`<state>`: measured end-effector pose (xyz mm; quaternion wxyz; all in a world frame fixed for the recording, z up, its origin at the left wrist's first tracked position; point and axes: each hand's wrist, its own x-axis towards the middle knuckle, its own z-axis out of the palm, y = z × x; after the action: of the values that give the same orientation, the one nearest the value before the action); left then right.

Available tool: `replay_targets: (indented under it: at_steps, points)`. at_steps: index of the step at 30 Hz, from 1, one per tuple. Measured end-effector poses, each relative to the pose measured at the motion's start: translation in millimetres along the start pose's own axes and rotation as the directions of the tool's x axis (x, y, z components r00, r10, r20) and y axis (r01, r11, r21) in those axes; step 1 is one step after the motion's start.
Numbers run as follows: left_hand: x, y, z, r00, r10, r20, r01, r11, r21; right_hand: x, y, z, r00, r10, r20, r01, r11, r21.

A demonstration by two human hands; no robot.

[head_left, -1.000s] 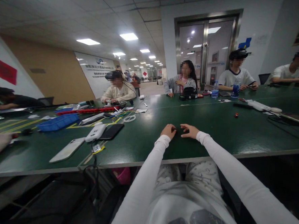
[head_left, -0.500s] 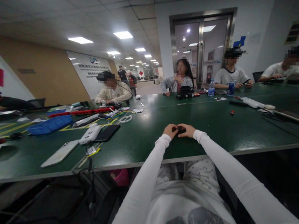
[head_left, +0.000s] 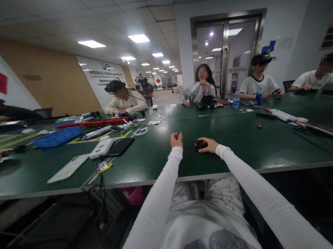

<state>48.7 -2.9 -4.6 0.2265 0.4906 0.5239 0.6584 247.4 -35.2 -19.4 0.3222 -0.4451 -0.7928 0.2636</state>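
Observation:
My right hand (head_left: 209, 145) is closed around a small black object (head_left: 199, 145) close above or on the green table (head_left: 225, 132); its kind is hard to make out. To the left, apart from it, my left hand (head_left: 177, 140) is raised over the tabletop with its fingers pinched together. A tiny dark piece (head_left: 179, 132) shows at those fingertips, too small to name. White sleeves cover both forearms.
On my left lie a white phone (head_left: 68, 168), a white device (head_left: 101, 148), a black flat slab (head_left: 121, 147), a blue tray (head_left: 57, 137) and a cable coil (head_left: 141, 131). A small red item (head_left: 259, 126) sits right. Several people sit around the table.
My left hand has moved left, away from the black object and my right hand, with a tiny piece at its fingertips. My right hand has stayed in place holding the black object.

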Motion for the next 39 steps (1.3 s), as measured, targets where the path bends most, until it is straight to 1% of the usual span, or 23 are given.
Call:
replay_targets:
  at_steps: [2,4,6,7,8,9,10,12,13,14,15,16,19,22,23,25,28,30,33,35,36,37,39]
  points:
    - [3,0,-1.1,0.997,-0.056,-0.048,0.054,0.998,-0.031,1,2,0,1.0,-0.007,0.002,0.007,1.0,0.002]
    - [1,1,-0.8,0.998,-0.04,-0.044,0.04,0.999,-0.005,2,3,1,1.0,-0.018,0.004,0.018,1.0,0.007]
    - [-5,3,0.8,0.999,0.033,0.029,-0.035,0.997,0.064,2,4,2,1.0,-0.025,-0.001,0.025,1.0,0.016]
    - [-9,5,2.0,0.992,0.083,0.094,-0.092,0.991,0.1,2,4,2,1.0,-0.028,-0.008,0.028,0.999,0.022]
    - [-14,6,3.2,0.975,0.132,0.179,-0.155,0.98,0.126,3,4,2,0.999,-0.03,-0.014,0.03,0.999,0.028]
    - [-20,8,4.6,0.944,0.172,0.28,-0.217,0.967,0.137,3,4,3,0.999,-0.031,-0.019,0.032,0.999,0.035]
    - [-25,10,5.8,0.9,0.2,0.386,-0.269,0.954,0.133,2,4,3,0.999,-0.033,-0.023,0.034,0.999,0.041]
    - [-35,13,7.8,0.792,0.218,0.57,-0.335,0.936,0.107,2,3,3,0.999,-0.04,-0.026,0.041,0.998,0.046]
    - [-39,14,8.4,0.745,0.216,0.632,-0.353,0.93,0.099,2,2,2,0.999,-0.043,-0.028,0.044,0.998,0.044]
    - [-42,15,8.7,0.713,0.211,0.669,-0.37,0.923,0.102,2,2,2,0.999,-0.045,-0.03,0.046,0.998,0.043]
    - [-44,17,8.7,0.697,0.206,0.687,-0.388,0.914,0.119,2,2,2,0.999,-0.043,-0.031,0.044,0.998,0.042]
    - [-45,18,8.5,0.693,0.201,0.692,-0.408,0.901,0.146,2,2,2,0.999,-0.037,-0.032,0.038,0.998,0.044]
    - [-43,21,5.8,0.695,0.191,0.693,-0.48,0.841,0.25,3,3,3,1.0,-0.018,-0.024,0.02,0.997,0.069]
    - [-33,19,-3.2,0.699,0.21,0.684,-0.552,0.766,0.329,3,4,4,1.0,-0.021,-0.018,0.023,0.996,0.091]
    - [-27,17,-8.8,0.709,0.213,0.672,-0.563,0.745,0.358,3,5,4,1.0,-0.025,-0.016,0.027,0.995,0.094]
    - [-13,11,-25.2,0.748,0.199,0.634,-0.552,0.716,0.427,3,5,4,0.999,-0.031,-0.01,0.032,0.995,0.097]
    - [14,1,-63.8,0.831,0.147,0.537,-0.472,0.697,0.54,2,5,4,0.999,-0.035,-0.001,0.035,0.994,0.105]
    - [31,-3,-96.7,0.891,0.104,0.443,-0.39,0.676,0.625,1,5,3,0.999,-0.036,0.004,0.036,0.993,0.109]
    - [51,-6,-147.3,0.955,0.083,0.284,-0.27,0.642,0.718,2,5,3,0.999,-0.031,0.01,0.03,0.994,0.11]
    - [60,-6,-175.4,0.981,0.062,0.185,-0.184,0.614,0.768,2,6,3,1.0,-0.025,0.009,0.024,0.994,0.107]
    - [62,-7,-186.3,0.988,0.056,0.143,-0.148,0.6,0.786,2,7,4,1.0,-0.024,0.008,0.023,0.994,0.106]
    - [64,-7,-194.8,0.993,0.053,0.106,-0.117,0.589,0.8,2,7,4,1.0,-0.025,0.008,0.024,0.994,0.105]
    - [65,-7,-204.7,0.996,0.062,0.057,-0.082,0.577,0.813,2,7,4,1.0,-0.03,0.008,0.029,0.994,0.104]
